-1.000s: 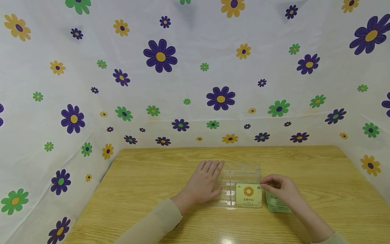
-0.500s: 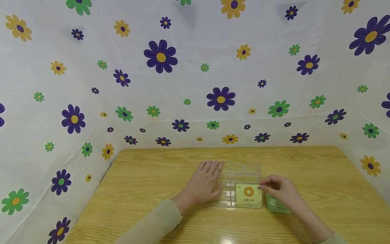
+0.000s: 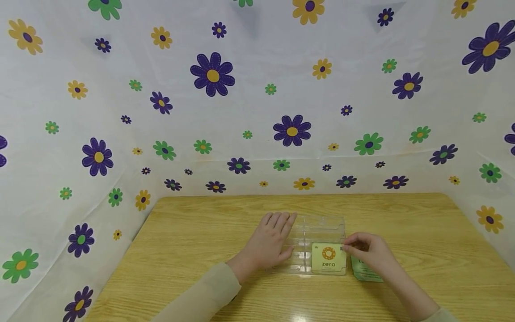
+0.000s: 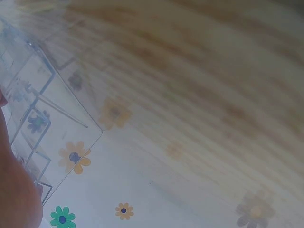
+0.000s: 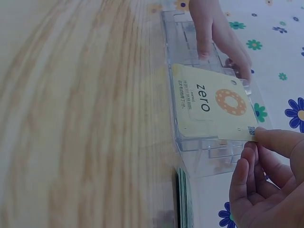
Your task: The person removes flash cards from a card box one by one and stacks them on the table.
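Observation:
A clear plastic card holder (image 3: 323, 222) with several compartments lies on the table in the head view. My left hand (image 3: 268, 243) rests on its left part, fingers extended toward the far edge. In the front right compartment sits a pale yellow card (image 3: 328, 264) printed "zero" with an orange ring. My right hand (image 3: 372, 253) pinches that card's far right corner between thumb and forefinger. The right wrist view shows the pinched corner of the zero card (image 5: 213, 114) projecting past the holder's edge. Below the right hand is a stack of green cards (image 3: 366, 274), partly hidden.
The wooden table (image 3: 209, 223) extends around the holder on all sides. White cloth (image 3: 257, 107) with printed flowers rises behind the table and along both sides.
My right hand has shifted very slightly, covering more of the green cards' lettering, and still pinches the zero card. The left hand and the holder stay in place.

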`<state>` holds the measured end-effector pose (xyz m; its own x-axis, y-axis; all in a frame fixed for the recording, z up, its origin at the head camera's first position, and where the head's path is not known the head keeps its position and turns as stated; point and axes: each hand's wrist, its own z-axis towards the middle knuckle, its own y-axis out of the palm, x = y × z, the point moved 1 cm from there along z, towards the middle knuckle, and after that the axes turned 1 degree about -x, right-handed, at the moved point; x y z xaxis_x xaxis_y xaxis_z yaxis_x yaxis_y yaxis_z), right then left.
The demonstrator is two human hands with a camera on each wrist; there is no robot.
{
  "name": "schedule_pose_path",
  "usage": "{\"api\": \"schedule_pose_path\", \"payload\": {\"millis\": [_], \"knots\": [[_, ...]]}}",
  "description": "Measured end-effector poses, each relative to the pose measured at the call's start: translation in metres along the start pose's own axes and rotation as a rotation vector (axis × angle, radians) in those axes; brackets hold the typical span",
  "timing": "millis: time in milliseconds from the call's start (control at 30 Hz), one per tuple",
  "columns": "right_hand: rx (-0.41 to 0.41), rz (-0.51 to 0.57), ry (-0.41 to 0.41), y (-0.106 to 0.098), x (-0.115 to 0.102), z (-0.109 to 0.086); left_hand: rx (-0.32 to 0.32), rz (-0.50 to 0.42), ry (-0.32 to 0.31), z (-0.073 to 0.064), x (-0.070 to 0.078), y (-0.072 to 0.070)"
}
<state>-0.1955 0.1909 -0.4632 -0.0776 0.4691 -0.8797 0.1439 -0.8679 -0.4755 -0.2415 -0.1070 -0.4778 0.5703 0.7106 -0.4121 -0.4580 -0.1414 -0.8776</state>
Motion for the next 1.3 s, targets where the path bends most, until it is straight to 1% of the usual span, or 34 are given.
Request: {"api": "schedule_pose_path", "payload": {"millis": [167,367,1067,1300], "knots": [[-0.003,0.004,-0.001,0.0007,-0.0002,0.0003,0.004,0.011,-0.001,0.0003,-0.0003,-0.0007],[-0.002,0.002,-0.012,0.0017,0.0007,-0.0001,-0.010,0.007,-0.001,0.0002,0.0001,-0.0011],[0.023,-0.001,-0.026,0.0018,0.0016,-0.0001,-0.001,-0.011,-0.007,0.0002,0.0002,-0.0004],[0.039,-0.016,-0.015,0.0015,0.0008,-0.0008,-0.002,-0.001,-0.002,-0.0001,0.0001,-0.0003]]}}
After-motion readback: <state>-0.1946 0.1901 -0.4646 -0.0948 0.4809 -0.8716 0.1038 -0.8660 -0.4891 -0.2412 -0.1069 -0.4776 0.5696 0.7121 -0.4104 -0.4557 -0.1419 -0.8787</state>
